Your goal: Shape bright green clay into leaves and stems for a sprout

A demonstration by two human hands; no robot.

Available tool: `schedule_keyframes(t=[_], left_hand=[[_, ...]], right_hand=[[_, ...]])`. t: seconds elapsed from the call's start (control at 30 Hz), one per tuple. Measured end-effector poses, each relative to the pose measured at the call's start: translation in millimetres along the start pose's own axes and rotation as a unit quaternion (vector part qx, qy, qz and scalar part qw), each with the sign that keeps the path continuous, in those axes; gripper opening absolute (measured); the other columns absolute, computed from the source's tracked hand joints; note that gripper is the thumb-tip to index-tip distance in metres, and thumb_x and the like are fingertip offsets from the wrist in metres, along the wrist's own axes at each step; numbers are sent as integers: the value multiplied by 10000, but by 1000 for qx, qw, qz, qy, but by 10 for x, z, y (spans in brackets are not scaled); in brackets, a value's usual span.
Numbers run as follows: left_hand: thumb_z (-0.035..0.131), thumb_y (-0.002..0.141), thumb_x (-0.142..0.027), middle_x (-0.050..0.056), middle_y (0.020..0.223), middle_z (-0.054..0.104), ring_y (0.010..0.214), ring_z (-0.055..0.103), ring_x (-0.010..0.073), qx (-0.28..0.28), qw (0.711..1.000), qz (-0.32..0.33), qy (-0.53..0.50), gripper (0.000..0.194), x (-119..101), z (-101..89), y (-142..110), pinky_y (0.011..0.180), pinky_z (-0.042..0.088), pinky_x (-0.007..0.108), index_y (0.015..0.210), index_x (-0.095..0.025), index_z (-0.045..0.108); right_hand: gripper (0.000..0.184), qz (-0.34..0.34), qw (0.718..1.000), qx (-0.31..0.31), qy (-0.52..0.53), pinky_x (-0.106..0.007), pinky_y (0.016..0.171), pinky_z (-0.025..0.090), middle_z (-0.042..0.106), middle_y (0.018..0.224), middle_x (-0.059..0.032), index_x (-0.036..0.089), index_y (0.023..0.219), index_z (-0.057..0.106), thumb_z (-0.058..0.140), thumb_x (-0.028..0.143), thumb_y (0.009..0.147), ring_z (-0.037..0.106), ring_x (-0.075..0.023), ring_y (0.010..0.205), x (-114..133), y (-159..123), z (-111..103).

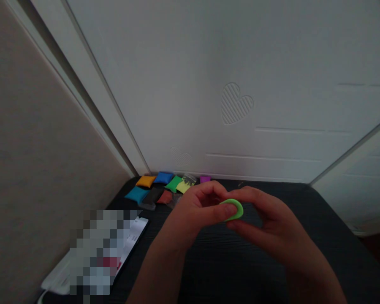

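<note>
A light green flattened disc of modelling clay (240, 208) is held above the dark table (221, 266). My left hand (198, 207) is closed on it, the thumb pressing on its near face and the fingers curled behind. From the right, my right hand (269, 221) grips the edge of the same clay, index finger along the top and thumb below. The fingertips of both hands meet around the disc and hide part of it.
At the back left lie several small clay packets, among them an orange one (145, 181), a blue one (164, 177) and a teal one (137, 194). A tablet or phone-like device (134, 236), partly blurred out, rests at the left. A white panel (177, 84) rises behind the table.
</note>
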State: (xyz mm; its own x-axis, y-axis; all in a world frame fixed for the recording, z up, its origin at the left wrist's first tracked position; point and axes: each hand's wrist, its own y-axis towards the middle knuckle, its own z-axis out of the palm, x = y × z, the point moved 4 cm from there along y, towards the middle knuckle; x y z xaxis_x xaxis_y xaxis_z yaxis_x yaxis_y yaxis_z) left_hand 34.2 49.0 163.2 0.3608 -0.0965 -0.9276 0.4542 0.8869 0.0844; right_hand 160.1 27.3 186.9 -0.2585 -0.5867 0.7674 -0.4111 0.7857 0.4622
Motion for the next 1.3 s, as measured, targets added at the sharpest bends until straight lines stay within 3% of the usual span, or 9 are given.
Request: schedule_keyframes(t=[0.1, 0.2, 0.3, 0.5, 0.77, 0.97, 1.07, 1.2, 1.3], left_hand=[[679, 657, -195, -15, 718, 548, 698, 532, 110, 1, 1000, 1, 12, 176, 2, -23, 5, 646, 399, 239, 739, -167, 525], [679, 658, -191, -26, 691, 521, 681, 517, 99, -5, 999, 8, 44, 168, -3, -33, 2, 635, 393, 229, 722, -163, 526], [676, 664, -192, -33, 669, 510, 621, 482, 74, -45, 994, 21, 93, 161, -38, -54, -19, 571, 369, 194, 703, -158, 523], [694, 635, -170, -37, 659, 520, 614, 490, 81, -27, 988, 3, 155, 283, -96, -50, -58, 558, 377, 188, 858, -181, 521], [701, 638, -187, -42, 659, 505, 618, 492, 80, -13, 987, 15, 157, 324, -95, -131, -59, 563, 379, 191, 909, -198, 523], [696, 649, -203, -28, 715, 513, 682, 514, 105, 18, 989, -39, 143, 413, -117, -86, -65, 597, 380, 218, 1000, -219, 478], [696, 649, -206, -41, 687, 484, 651, 483, 90, 17, 985, -60, 163, 426, -132, -64, -47, 584, 363, 209, 1015, -218, 480], [699, 646, -231, -40, 712, 486, 671, 476, 94, 22, 983, -39, 176, 418, -119, -76, -24, 607, 369, 210, 1014, -225, 501], [703, 642, -241, -40, 728, 485, 666, 461, 85, 26, 981, -39, 188, 380, -77, -108, -13, 590, 359, 195, 982, -222, 534]], right_hand=[[393, 10, 1000, 1, -24, -286, 790, 460, 603, 1023, -6, 280, 1094, 514, 589, 148, 731, 571, -148, 914, -9, 10, 2], [271, 28, 998, -20, -47, -242, 689, 466, 613, 892, 5, 251, 986, 523, 576, 158, 738, 580, -129, 801, -35, 21, 7], [159, 40, 996, -32, -76, -219, 605, 446, 593, 789, 6, 221, 878, 509, 565, 163, 741, 563, -119, 713, -59, 34, 19], [79, 12, 997, 38, -63, -214, 639, 430, 592, 786, 17, 209, 799, 542, 548, 144, 755, 549, -105, 720, -32, 59, 53], [207, 26, 997, 58, -49, -237, 714, 437, 621, 873, 20, 247, 923, 576, 566, 132, 751, 564, -116, 794, -48, 58, 43], [323, 7, 996, 79, -44, -265, 773, 430, 625, 953, 11, 281, 1044, 560, 574, 143, 753, 562, -134, 876, -53, 100, 92], [281, 6, 995, 86, -41, -253, 766, 423, 628, 936, 16, 268, 991, 586, 574, 125, 749, 560, -129, 875, -46, 112, 111], [199, 18, 994, 92, -51, -224, 688, 410, 628, 812, 35, 245, 903, 608, 569, 126, 749, 558, -106, 769, -44, 107, 118], [196, 32, 994, 95, -47, -215, 698, 399, 631, 838, 36, 243, 900, 606, 559, 123, 754, 555, -100, 788, -47, 97, 127]])
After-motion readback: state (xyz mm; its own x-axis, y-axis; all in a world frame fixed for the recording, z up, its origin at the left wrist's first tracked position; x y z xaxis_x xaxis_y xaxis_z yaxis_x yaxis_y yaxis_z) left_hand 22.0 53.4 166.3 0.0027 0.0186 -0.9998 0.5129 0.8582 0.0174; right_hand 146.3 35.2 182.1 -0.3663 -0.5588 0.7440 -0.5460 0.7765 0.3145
